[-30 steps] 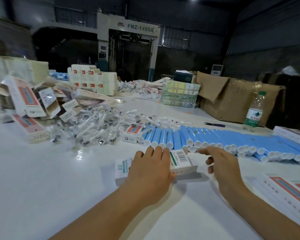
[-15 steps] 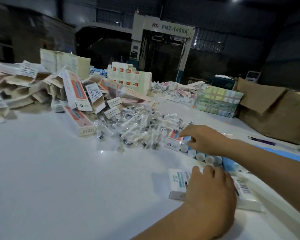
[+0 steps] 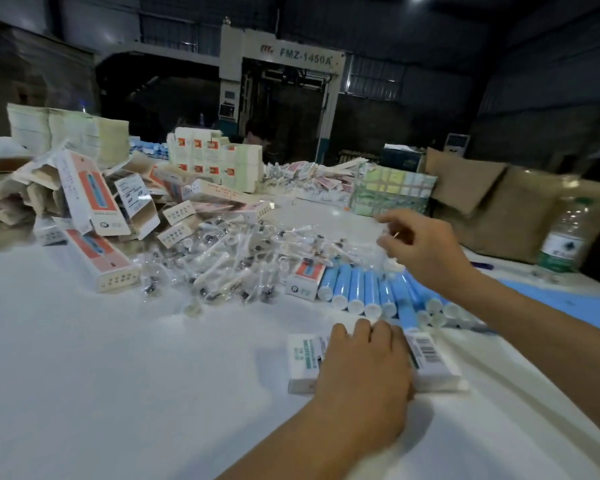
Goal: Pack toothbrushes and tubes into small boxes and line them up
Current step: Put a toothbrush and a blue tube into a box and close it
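Left hand (image 3: 364, 362) lies flat on the box (image 3: 430, 362), pinning it to the worktop (image 3: 84, 358). Right hand (image 3: 420, 247), fingers loosely curled and empty, hangs above the toothbrushes (image 3: 229, 268), tubes (image 3: 364, 289) just nearside; best pinch one packet by its end
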Available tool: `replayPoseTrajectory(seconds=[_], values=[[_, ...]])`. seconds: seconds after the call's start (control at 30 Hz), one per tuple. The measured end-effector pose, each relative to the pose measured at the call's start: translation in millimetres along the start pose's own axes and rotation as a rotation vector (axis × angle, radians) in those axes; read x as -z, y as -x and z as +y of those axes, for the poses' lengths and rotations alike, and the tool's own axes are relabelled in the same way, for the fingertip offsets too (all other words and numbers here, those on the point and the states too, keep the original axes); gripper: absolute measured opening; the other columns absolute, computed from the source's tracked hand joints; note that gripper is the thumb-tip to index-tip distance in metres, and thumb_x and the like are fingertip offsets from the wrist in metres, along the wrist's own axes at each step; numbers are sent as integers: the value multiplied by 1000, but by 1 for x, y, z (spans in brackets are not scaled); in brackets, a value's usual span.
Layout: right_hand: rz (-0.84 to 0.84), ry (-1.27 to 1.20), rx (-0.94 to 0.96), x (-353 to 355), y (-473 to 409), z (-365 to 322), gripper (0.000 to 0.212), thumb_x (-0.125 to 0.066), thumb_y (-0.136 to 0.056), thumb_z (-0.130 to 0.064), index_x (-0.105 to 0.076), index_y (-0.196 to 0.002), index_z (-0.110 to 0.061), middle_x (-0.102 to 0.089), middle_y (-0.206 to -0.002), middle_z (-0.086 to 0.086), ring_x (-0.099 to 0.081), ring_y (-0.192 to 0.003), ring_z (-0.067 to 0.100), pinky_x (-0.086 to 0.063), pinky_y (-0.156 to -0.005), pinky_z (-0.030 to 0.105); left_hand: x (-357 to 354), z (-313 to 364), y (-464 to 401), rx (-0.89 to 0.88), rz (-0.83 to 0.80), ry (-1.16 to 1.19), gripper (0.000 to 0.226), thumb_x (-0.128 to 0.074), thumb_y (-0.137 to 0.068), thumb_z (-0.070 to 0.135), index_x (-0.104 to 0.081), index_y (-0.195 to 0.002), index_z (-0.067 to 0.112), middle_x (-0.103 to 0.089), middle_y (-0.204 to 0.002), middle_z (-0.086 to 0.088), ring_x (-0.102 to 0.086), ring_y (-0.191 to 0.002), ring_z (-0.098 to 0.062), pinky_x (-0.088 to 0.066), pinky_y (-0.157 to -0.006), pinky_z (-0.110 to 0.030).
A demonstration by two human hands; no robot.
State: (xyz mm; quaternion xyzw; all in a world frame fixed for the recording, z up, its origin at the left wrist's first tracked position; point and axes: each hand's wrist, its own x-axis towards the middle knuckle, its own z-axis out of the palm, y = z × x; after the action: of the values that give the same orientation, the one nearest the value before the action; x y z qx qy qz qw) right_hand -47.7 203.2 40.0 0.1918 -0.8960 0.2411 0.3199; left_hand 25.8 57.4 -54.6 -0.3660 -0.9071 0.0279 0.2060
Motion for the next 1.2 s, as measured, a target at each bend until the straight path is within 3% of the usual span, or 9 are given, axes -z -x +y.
replayPoseTrajectory(seconds=[0.07, 0.17, 0.37, 0.53, 0.63, 0.77, 1.0, 1.1, 1.2], values=[[237, -320, -215, 30, 25, 12, 9, -64, -87, -5, -66, -95, -10, -62, -63, -5, -58, -52, 9, -50, -52, 22, 1, 10, 2, 206, 28, 96, 61, -46, -93, 40, -23, -141, 11, -38, -133, -10, -34, -116, -29, -29, -95, -45], [515, -641, -514, 61, 75, 30, 11, -61, -88, -3, -63, -80, -10, -62, -51, -1, -58, -46, 9, -48, -44, 20, 6, 24, -1, 163, 112, 154, 59, -35, -94, 46, -17, -144, 20, -34, -137, -1, -33, -120, -23, -27, -96, -39], [577, -937, -838, 57, 137, 41, 9, -61, -88, 1, -59, -79, -1, -61, -50, 4, -59, -45, 12, -50, -45, 22, 11, 27, -4, 251, 123, 124, 61, -31, -94, 58, -13, -143, 27, -34, -133, 10, -35, -117, -13, -30, -94, -30], [496, -910, -818, 40, 141, 20, 7, -65, -85, -2, -60, -87, 1, -68, -61, 7, -65, -54, 15, -49, -49, 22, 21, 43, -3, 267, 89, 42, 70, -42, -90, 58, -20, -146, 21, -42, -131, 7, -43, -114, -15, -36, -91, -32], [477, -739, -834, 33, 145, 15, 10, -73, -80, -13, -63, -76, -10, -70, -68, 1, -66, -64, 12, -50, -63, 27, 20, 44, -3, 195, 209, 26, 70, -84, -59, 45, -64, -114, 5, -65, -90, -3, -63, -74, -23, -52, -58, -39], [418, -676, -874, 28, 147, 10, 19, -70, -82, -19, -62, -65, -17, -72, -71, -2, -70, -74, 17, -57, -73, 41, 18, 51, -7, 171, 282, -2, 66, -89, -50, 40, -69, -102, 4, -66, -79, -5, -62, -63, -24, -51, -48, -38], [253, -590, -866, 18, 148, 3, 32, -57, -91, -43, -65, -72, -18, -66, -99, 7, -65, -94, 25, -53, -85, 43, 14, 52, -10, 170, 278, 28, 65, -86, -58, 40, -67, -109, 3, -66, -86, -5, -63, -69, -25, -50, -54, -39], [177, -669, -842, 18, 149, -2, 38, -49, -87, -58, -63, -92, -23, -64, -106, 7, -67, -94, 18, -55, -85, 38, 17, 51, -9, 251, 185, 76, 68, -49, -88, 56, -33, -141, 17, -49, -124, 5, -50, -109, -17, -40, -87, -33], [209, -693, -749, 24, 150, -5, 26, -50, -91, -43, -70, -85, -28, -65, -102, -2, -64, -95, 14, -54, -83, 32, 13, 45, -9, 270, 220, 48, 63, -29, -92, 59, -17, -144, 26, -38, -133, 11, -39, -118, -12, -32, -92, -28]])
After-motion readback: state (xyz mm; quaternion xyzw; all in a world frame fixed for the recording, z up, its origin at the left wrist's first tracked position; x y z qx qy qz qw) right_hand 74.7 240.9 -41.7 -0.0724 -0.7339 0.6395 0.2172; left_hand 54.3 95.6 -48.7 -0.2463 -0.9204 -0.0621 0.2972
